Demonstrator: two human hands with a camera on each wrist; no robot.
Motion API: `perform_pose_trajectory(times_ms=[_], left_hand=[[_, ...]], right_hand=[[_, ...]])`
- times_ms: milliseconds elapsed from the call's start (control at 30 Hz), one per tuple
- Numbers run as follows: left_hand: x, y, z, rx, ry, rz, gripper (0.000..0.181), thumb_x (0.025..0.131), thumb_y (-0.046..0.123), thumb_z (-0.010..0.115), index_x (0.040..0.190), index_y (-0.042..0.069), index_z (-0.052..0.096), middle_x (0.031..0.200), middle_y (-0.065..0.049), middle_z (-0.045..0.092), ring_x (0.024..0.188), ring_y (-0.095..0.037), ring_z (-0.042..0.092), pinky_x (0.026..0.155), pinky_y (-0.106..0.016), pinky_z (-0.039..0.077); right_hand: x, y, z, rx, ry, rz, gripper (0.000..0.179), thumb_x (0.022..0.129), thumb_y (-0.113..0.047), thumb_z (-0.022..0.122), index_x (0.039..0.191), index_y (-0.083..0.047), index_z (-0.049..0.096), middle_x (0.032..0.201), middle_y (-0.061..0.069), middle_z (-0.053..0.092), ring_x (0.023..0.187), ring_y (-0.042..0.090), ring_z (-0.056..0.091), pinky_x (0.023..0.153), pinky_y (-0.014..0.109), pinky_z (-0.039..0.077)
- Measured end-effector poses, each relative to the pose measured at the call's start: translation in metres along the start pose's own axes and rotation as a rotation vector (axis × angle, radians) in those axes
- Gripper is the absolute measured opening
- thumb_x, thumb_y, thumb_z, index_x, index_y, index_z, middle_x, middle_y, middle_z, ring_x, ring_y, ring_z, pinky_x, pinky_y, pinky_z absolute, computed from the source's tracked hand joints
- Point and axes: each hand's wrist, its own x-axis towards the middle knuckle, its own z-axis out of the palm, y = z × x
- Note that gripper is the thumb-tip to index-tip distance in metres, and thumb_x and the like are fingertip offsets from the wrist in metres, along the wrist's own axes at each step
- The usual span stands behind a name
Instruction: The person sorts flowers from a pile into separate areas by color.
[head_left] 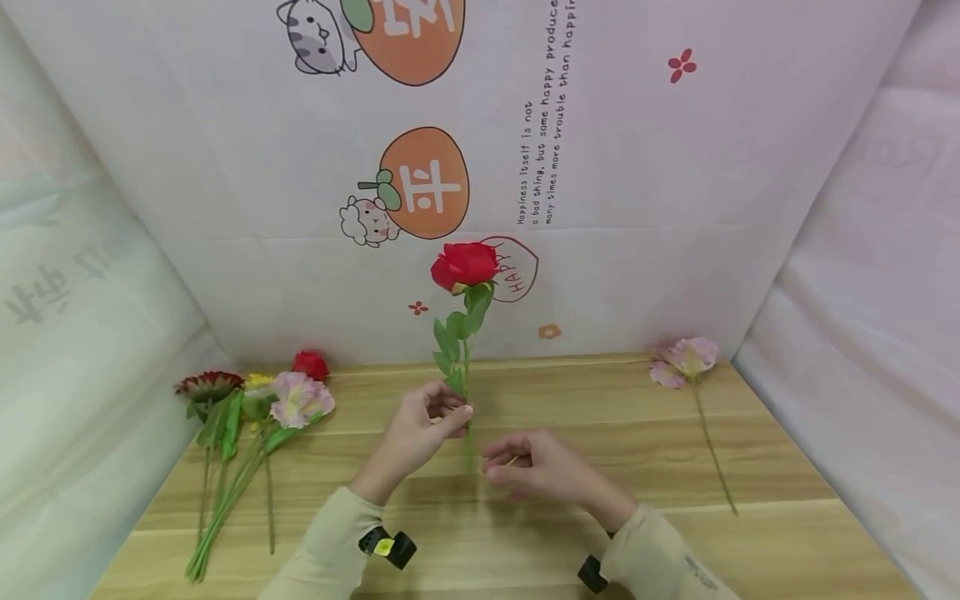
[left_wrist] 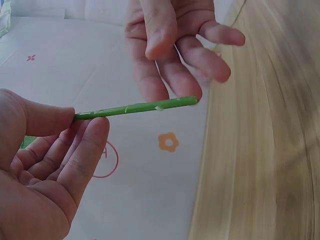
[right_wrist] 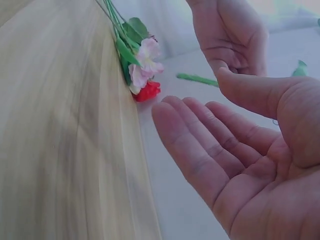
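Note:
A red rose (head_left: 467, 265) with a green leafy stem stands upright above the middle of the table. My left hand (head_left: 422, 429) pinches its stem between thumb and fingers, below the leaves. The bare lower stem (left_wrist: 145, 107) sticks out past those fingers in the left wrist view. Just right of the stem, my right hand (head_left: 542, 468) is held with relaxed fingers and nothing in them. In the right wrist view its fingers (right_wrist: 192, 145) lie loosely extended, apart from the stem (right_wrist: 197, 80).
At the left of the wooden table (head_left: 600, 417) lie several flowers: a dark red one (head_left: 210, 385), a yellow one (head_left: 258, 381), a pink one (head_left: 300, 398) and a red rose (head_left: 311, 364). Another pink flower (head_left: 690, 357) lies at the right. White printed cloth (head_left: 615, 208) walls the back and sides.

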Motion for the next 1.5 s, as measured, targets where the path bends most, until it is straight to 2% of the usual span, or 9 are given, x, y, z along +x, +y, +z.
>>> perform_pose_trajectory(times_ms=[200,433,600,700,800,1000,1200,1367,1500], left_hand=[[0.001,0.002,0.007,-0.024,-0.01,0.01,0.022,0.098,0.006,0.068,0.111,-0.009,0.061,0.1,-0.017,0.067,0.092,-0.034,0.068,0.078,-0.037,0.062],[0.002,0.006,0.012,-0.021,-0.02,0.008,0.02,0.098,0.01,0.07,0.111,-0.003,0.064,0.099,-0.014,0.068,0.09,-0.027,0.068,0.082,-0.05,0.06],[0.002,0.007,0.012,-0.068,0.001,0.002,0.026,0.099,0.016,0.069,0.117,-0.001,0.062,0.102,-0.02,0.066,0.093,-0.035,0.069,0.079,-0.042,0.062],[0.002,0.006,0.012,-0.08,0.023,0.004,0.024,0.1,0.014,0.068,0.114,-0.004,0.062,0.101,-0.023,0.066,0.092,-0.042,0.069,0.077,-0.037,0.062],[0.002,0.006,0.012,-0.083,0.024,0.007,0.021,0.099,0.01,0.068,0.111,-0.006,0.061,0.099,-0.022,0.066,0.09,-0.043,0.069,0.076,-0.037,0.062],[0.002,0.006,0.014,-0.043,0.025,0.012,0.023,0.099,0.014,0.068,0.112,-0.005,0.062,0.101,-0.023,0.066,0.085,-0.035,0.072,0.077,-0.036,0.062],[0.001,0.007,0.013,-0.017,0.059,0.008,0.026,0.098,0.012,0.07,0.115,-0.006,0.063,0.1,-0.018,0.068,0.086,-0.037,0.071,0.076,-0.034,0.062],[0.0,0.008,0.014,-0.006,0.034,0.022,0.025,0.098,0.013,0.07,0.116,-0.004,0.064,0.103,-0.017,0.068,0.092,-0.036,0.07,0.079,-0.035,0.061],[-0.002,0.007,0.014,0.077,0.027,0.037,0.028,0.097,0.018,0.072,0.118,0.0,0.066,0.105,-0.012,0.07,0.095,-0.027,0.069,0.08,-0.032,0.06]], right_hand=[[0.003,-0.001,0.007,0.028,0.017,-0.014,0.033,0.099,-0.014,0.069,0.123,0.007,0.064,0.109,0.018,0.07,0.097,0.044,0.069,0.071,0.045,0.063],[0.006,0.001,0.012,0.057,0.056,-0.041,0.02,0.1,-0.01,0.067,0.113,0.005,0.066,0.101,0.012,0.071,0.089,0.035,0.071,0.075,0.055,0.061],[0.004,0.002,0.012,0.023,0.059,-0.081,0.019,0.099,-0.008,0.067,0.112,0.005,0.066,0.101,0.019,0.07,0.088,0.041,0.07,0.074,0.054,0.061],[0.003,0.003,0.013,0.006,0.057,-0.09,0.018,0.099,-0.007,0.067,0.112,0.006,0.066,0.101,0.023,0.069,0.087,0.042,0.07,0.073,0.052,0.061],[0.002,0.003,0.014,-0.002,0.063,-0.087,0.019,0.099,-0.008,0.068,0.113,0.005,0.066,0.1,0.02,0.069,0.088,0.04,0.069,0.073,0.05,0.062],[0.002,0.002,0.015,-0.005,0.126,-0.105,0.024,0.098,-0.011,0.069,0.117,0.003,0.066,0.099,0.013,0.07,0.086,0.03,0.069,0.074,0.047,0.062],[-0.001,0.003,0.016,-0.039,0.164,-0.13,0.024,0.097,-0.01,0.071,0.116,0.004,0.067,0.098,0.012,0.07,0.083,0.026,0.07,0.072,0.039,0.063],[-0.002,0.0,0.017,0.016,0.179,-0.117,0.029,0.098,-0.011,0.07,0.12,0.005,0.063,0.102,0.012,0.068,0.087,0.029,0.071,0.072,0.038,0.063],[-0.005,0.0,0.014,0.044,0.182,-0.107,0.032,0.098,-0.009,0.07,0.123,0.007,0.059,0.103,0.014,0.067,0.09,0.037,0.07,0.072,0.043,0.063]])
